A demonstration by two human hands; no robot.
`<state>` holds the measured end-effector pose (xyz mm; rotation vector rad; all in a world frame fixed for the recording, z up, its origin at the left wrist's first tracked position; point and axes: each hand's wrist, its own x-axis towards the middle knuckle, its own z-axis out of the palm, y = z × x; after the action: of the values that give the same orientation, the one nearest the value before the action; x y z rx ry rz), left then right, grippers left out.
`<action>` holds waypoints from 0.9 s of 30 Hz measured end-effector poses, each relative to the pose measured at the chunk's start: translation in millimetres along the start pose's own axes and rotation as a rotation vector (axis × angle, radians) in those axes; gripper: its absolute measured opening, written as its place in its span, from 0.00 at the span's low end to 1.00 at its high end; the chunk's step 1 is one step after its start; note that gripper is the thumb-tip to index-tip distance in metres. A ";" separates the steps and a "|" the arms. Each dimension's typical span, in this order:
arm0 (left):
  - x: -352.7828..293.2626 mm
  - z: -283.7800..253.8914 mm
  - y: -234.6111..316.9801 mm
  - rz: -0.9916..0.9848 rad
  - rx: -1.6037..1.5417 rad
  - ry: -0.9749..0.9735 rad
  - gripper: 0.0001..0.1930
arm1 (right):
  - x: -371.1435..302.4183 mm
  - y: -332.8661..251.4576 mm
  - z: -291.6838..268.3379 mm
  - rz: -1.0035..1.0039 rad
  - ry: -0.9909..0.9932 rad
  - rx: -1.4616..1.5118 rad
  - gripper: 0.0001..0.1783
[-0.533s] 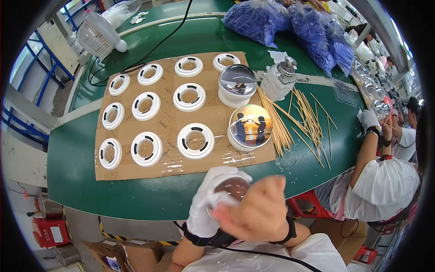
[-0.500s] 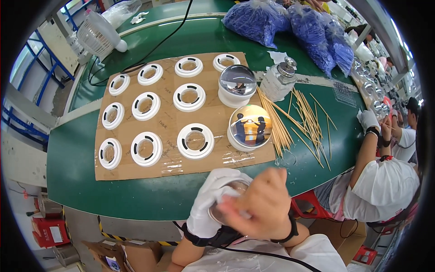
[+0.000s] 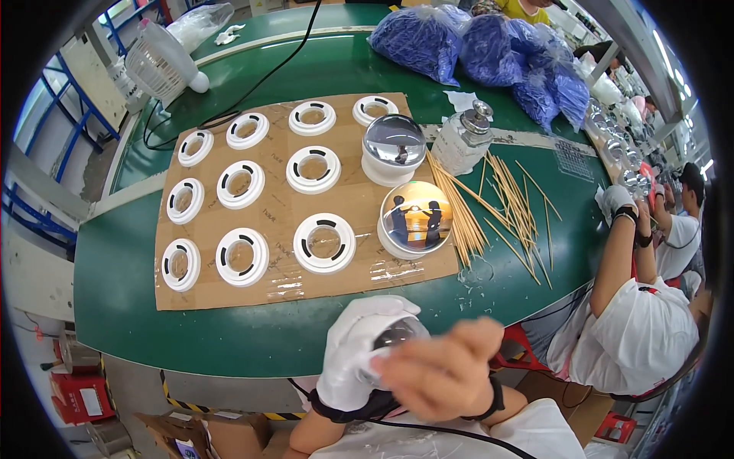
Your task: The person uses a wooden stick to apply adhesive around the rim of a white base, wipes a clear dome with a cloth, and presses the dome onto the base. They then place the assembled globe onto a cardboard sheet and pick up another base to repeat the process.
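Note:
My left hand (image 3: 348,352), in a white glove, is wrapped round a clear glass ball (image 3: 399,332) in front of the table's near edge. Bare and blurred, my right hand (image 3: 443,371) is closed over the ball's near side. Its fingertips press together at the ball, and whatever they pinch is hidden. Beyond my hands, a ball with a sunset picture of two dark figures (image 3: 417,216) sits on a white base. Behind it rests a second clear ball (image 3: 394,140) on another white base. Several white rings with black strips (image 3: 325,243) lie in rows on a cardboard sheet (image 3: 290,287).
Thin wooden sticks (image 3: 508,206) lie loosely right of the cardboard, near a lidded glass bottle (image 3: 465,141). Bags of blue material (image 3: 420,42) are at the back. A white fan (image 3: 157,65) and black cable stand far left. A co-worker (image 3: 631,329) sits at the right.
My right hand has shifted slightly right and down, its fingers turning, and more of the ball shows. My left hand keeps its hold. The whole view has shifted a little.

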<state>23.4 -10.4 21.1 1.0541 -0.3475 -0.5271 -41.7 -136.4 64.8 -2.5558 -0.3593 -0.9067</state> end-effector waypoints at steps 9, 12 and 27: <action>-4.8 4.2 -13.7 0.115 -0.027 0.060 0.25 | 10.3 9.7 -7.7 0.121 -0.092 0.161 0.18; -4.3 5.6 -12.9 0.111 -0.057 0.064 0.24 | 16.0 3.1 -9.4 -0.090 -0.165 0.111 0.20; -3.0 2.2 -12.6 0.201 0.175 0.022 0.22 | 23.9 23.0 -8.7 -0.098 -0.111 -0.016 0.17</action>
<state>16.8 -15.2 10.9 1.1783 -0.4812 -0.3083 -19.9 -158.3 79.8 -2.6298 -0.5155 -0.8058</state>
